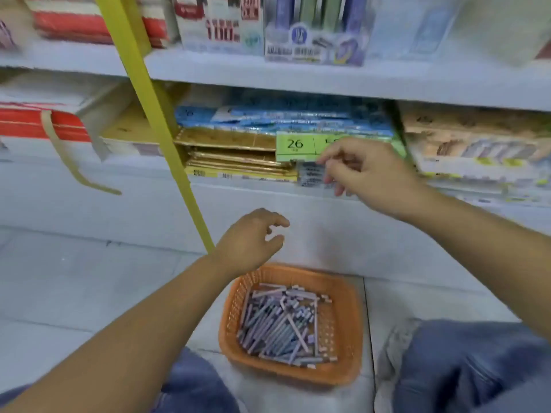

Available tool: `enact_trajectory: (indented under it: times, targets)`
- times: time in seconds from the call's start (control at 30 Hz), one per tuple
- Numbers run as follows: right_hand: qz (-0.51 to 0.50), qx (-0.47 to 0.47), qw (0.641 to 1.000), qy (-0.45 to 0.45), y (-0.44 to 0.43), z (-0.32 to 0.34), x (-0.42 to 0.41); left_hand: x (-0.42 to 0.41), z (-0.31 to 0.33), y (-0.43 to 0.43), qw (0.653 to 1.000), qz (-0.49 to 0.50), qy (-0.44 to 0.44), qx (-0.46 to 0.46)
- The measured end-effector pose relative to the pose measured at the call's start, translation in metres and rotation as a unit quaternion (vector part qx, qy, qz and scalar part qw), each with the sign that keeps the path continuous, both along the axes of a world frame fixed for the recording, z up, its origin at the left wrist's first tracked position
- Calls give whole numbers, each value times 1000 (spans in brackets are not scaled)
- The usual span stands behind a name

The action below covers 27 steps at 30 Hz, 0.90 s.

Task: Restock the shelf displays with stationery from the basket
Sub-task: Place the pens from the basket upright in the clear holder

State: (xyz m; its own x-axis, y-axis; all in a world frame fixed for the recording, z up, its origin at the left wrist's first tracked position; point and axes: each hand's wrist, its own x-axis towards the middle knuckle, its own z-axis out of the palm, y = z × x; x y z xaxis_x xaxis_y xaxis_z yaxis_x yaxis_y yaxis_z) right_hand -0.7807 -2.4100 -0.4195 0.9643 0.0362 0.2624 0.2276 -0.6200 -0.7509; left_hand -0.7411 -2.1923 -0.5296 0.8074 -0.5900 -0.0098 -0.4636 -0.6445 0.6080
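Note:
An orange plastic basket (348,296) sits on the floor between my knees, holding several purple-grey pens (280,323). My left hand (253,239) hovers above the basket's far rim, fingers loosely curled and holding nothing. My right hand (366,171) reaches to the lower shelf's front edge, where its fingertips touch or pinch a small stack of dark pens (310,174). Motion blur hides whether the fingers hold them. Behind that hand lies a green box marked 26 (293,146).
A yellow upright post (167,138) slants down in front of the shelf. Gold flat packs (238,156) and blue packs (283,117) fill the lower shelf. Boxes stand on the upper shelf (298,76). The tiled floor (74,278) lies to the left.

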Motion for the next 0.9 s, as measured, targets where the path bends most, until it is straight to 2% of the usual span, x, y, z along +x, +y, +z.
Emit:
enact_trajectory:
  times: [0.07, 0.13, 0.2, 0.3, 0.37, 0.57, 0.67, 0.8, 0.9]
  targets:
    - [-13, 3, 986, 167, -6, -87, -11, -13, -50, 8, 994, 29, 96, 34]
    - [-33, -34, 957, 288, -9, -171, -24, -25, -97, 16, 979, 58, 184, 67]
    - [-46, -62, 922, 381, -7, -243, -41, -37, -140, 23, 960, 87, 252, 90]
    - [-56, -47, 872, 484, 5, -314, -69, -52, -189, 29, 934, 121, 314, 120]
    - [-75, -21, 856, 511, 14, -341, -82, -57, -215, 28, 925, 131, 335, 124]
    - [-177, 87, 824, 531, 35, -375, -90, -53, -255, 19, 918, 157, 321, 173]
    - [-225, 125, 826, 502, 42, -385, -86, -52, -266, 13, 914, 179, 334, 149]
    - [-276, 115, 819, 490, 48, -392, -81, -50, -274, 8, 911, 181, 330, 167]
    - [-274, 116, 814, 498, 50, -398, -81, -49, -277, 6, 900, 188, 357, 167]
